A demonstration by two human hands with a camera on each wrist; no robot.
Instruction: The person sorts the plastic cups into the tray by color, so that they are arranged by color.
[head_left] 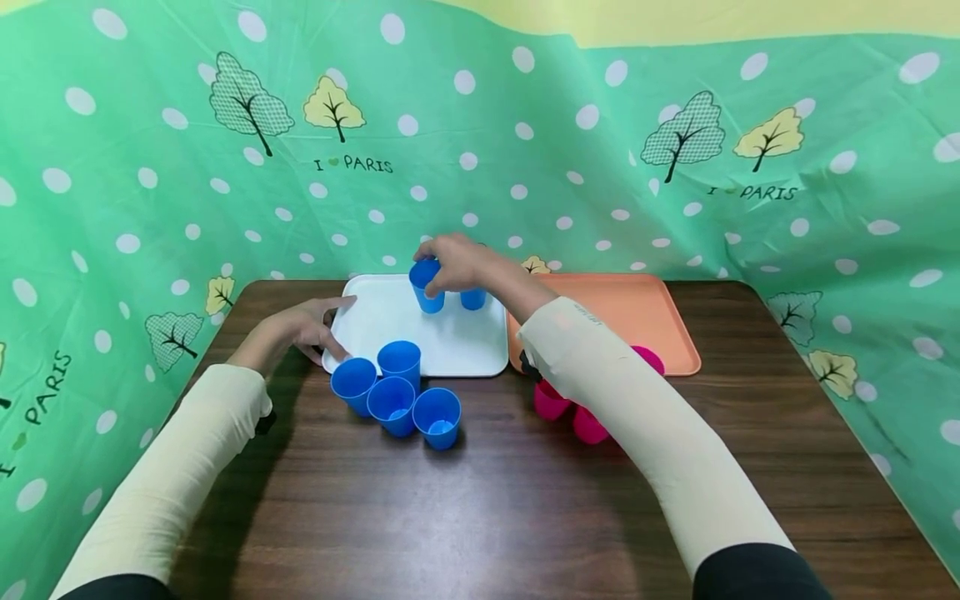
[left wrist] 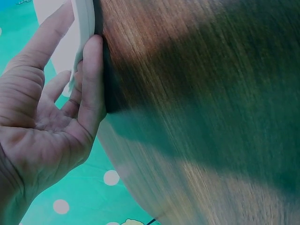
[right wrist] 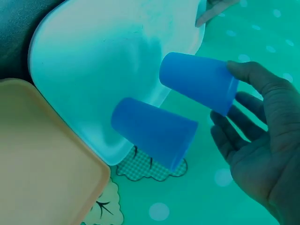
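My right hand [head_left: 459, 260] pinches a blue cup [head_left: 427, 287] by its rim, over the far part of the white tray [head_left: 375, 312]. In the right wrist view the thumb and fingertips meet the rim of that cup [right wrist: 194, 79]. A second blue cup [head_left: 473, 299] stands on the tray just to the right, partly hidden by the hand. My left hand [head_left: 303, 327] holds the tray's left edge; the left wrist view shows its fingers [left wrist: 93, 84] against the tray's rim [left wrist: 85, 33]. Near the tray's front edge, several blue cups [head_left: 392, 406] stand upright in a cluster on the table.
An orange tray [head_left: 622, 308] lies right beside the white one. Several pink cups [head_left: 551, 402] stand in front of it, partly covered by my right sleeve [head_left: 637, 417]. The brown wooden table [head_left: 480, 525] ends at a green dotted cloth [head_left: 480, 167] behind.
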